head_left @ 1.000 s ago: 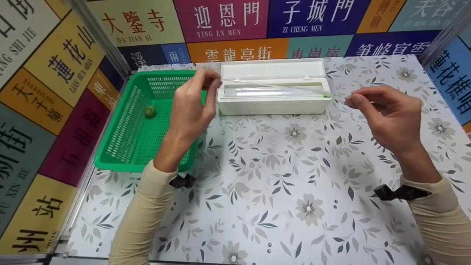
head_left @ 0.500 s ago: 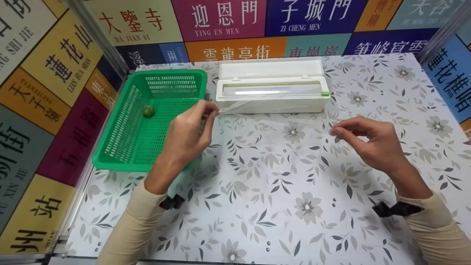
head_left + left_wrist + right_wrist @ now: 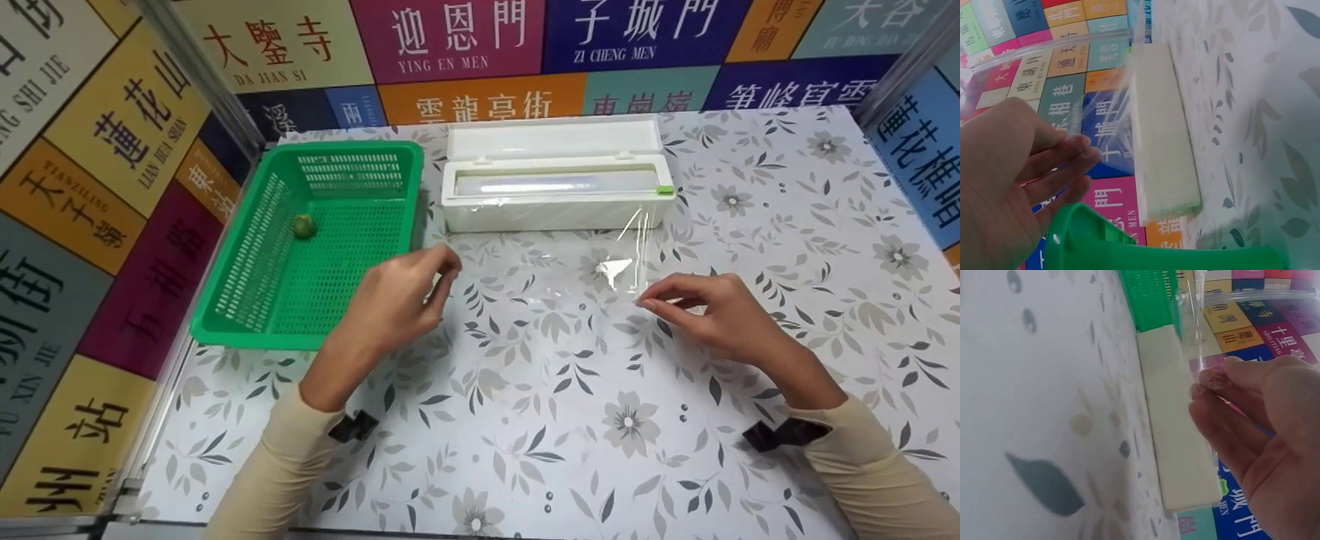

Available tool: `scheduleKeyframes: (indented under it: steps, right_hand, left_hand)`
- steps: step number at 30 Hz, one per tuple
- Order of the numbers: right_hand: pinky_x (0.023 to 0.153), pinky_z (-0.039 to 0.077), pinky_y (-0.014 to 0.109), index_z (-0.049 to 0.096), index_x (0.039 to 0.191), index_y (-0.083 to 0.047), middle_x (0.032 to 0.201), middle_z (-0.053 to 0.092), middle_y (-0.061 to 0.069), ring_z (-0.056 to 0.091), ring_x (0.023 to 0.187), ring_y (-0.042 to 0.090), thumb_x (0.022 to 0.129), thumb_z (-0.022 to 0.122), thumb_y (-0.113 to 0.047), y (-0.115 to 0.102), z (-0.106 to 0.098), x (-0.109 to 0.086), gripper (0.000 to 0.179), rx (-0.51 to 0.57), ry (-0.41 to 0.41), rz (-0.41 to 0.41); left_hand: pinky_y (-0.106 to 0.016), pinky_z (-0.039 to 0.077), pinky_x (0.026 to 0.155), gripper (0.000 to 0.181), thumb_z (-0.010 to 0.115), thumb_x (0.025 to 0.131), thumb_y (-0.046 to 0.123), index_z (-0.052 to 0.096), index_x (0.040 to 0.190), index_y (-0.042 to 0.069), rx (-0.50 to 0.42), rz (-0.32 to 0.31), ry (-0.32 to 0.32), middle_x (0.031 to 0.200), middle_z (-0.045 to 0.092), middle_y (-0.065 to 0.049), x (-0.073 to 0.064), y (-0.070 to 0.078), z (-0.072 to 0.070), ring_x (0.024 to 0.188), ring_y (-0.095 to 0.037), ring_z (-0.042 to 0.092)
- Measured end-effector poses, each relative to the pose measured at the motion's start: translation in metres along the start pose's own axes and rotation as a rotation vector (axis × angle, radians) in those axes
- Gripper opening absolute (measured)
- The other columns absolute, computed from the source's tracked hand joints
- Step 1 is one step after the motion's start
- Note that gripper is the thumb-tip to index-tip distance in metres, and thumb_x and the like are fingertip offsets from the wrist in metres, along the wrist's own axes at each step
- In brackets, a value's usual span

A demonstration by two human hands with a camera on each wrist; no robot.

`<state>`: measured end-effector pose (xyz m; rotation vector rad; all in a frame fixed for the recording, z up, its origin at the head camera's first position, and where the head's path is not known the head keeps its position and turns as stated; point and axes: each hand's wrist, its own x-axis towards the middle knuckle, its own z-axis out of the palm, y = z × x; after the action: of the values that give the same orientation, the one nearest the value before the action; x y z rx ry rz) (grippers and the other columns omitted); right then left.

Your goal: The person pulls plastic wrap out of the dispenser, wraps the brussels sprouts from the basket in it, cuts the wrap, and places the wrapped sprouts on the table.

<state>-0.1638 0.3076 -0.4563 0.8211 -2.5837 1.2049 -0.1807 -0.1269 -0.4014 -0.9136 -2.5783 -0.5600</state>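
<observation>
Clear plastic wrap (image 3: 616, 271) stretches from a white dispenser box (image 3: 555, 217) toward me, held up between both hands. My left hand (image 3: 397, 296) pinches one corner of it between thumb and fingers, beside the green basket. The opposite corner is pinched by my right hand (image 3: 709, 311). In the left wrist view the wrap (image 3: 1109, 121) runs from the fingertips to the box (image 3: 1162, 135). The box lid (image 3: 555, 140) is raised at the back, and a roll of wrap (image 3: 555, 184) lies inside. A green slider (image 3: 664, 190) sits at the box's right end.
A green slotted basket (image 3: 259, 339) stands on the left, holding one small round greenish thing (image 3: 304, 226). Flower-patterned covering lies over the table (image 3: 555, 465). Panels with printed characters (image 3: 457, 45) wall in the back and sides.
Both hands have moved toward me, away from the box, and the right hand has also come left. More wrap now spans between box and hands.
</observation>
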Motion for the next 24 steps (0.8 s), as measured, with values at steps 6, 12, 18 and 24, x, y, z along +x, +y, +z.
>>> scheduleKeyframes:
  steps: [6,12,18,24]
  right_hand:
    - [0.078,0.06,0.012,0.084,0.105,-0.021,0.1,0.085,-0.006,0.075,0.091,-0.005,0.094,0.083,-0.005,0.017,-0.004,-0.008,0.019,-0.041,-0.066,0.079]
    - [0.077,0.06,0.011,0.085,0.104,-0.017,0.097,0.084,-0.004,0.075,0.088,-0.004,0.094,0.084,-0.006,0.031,-0.003,-0.012,0.015,-0.055,-0.114,0.097]
    - [0.084,0.057,0.009,0.086,0.102,-0.016,0.102,0.084,-0.004,0.075,0.096,-0.001,0.09,0.087,-0.003,0.034,-0.002,-0.014,0.017,-0.055,-0.136,0.03]
    - [0.099,0.046,0.004,0.086,0.093,-0.015,0.105,0.081,-0.001,0.073,0.106,0.012,0.084,0.09,0.0,0.034,0.0,-0.015,0.018,-0.072,-0.127,-0.051]
  left_hand:
    - [-0.044,0.059,0.058,0.006,0.065,0.105,0.011,0.07,0.105,0.014,0.051,0.045,-0.186,0.085,0.076,-0.003,-0.006,0.005,0.013,0.07,-0.025,0.072]
    - [-0.038,0.058,0.053,0.011,0.07,0.104,0.01,0.08,0.104,0.016,0.17,0.053,-0.305,0.092,0.081,-0.003,-0.01,0.008,0.025,0.069,-0.024,0.074]
    - [-0.038,0.063,0.061,0.022,0.075,0.091,-0.002,0.084,0.1,0.016,0.295,0.098,-0.334,0.102,0.079,-0.002,-0.008,0.01,0.03,0.083,-0.023,0.074]
    - [-0.037,0.064,0.068,0.031,0.067,0.081,-0.015,0.082,0.088,0.01,0.312,0.151,-0.375,0.087,0.077,-0.004,-0.003,0.013,0.03,0.076,-0.024,0.071]
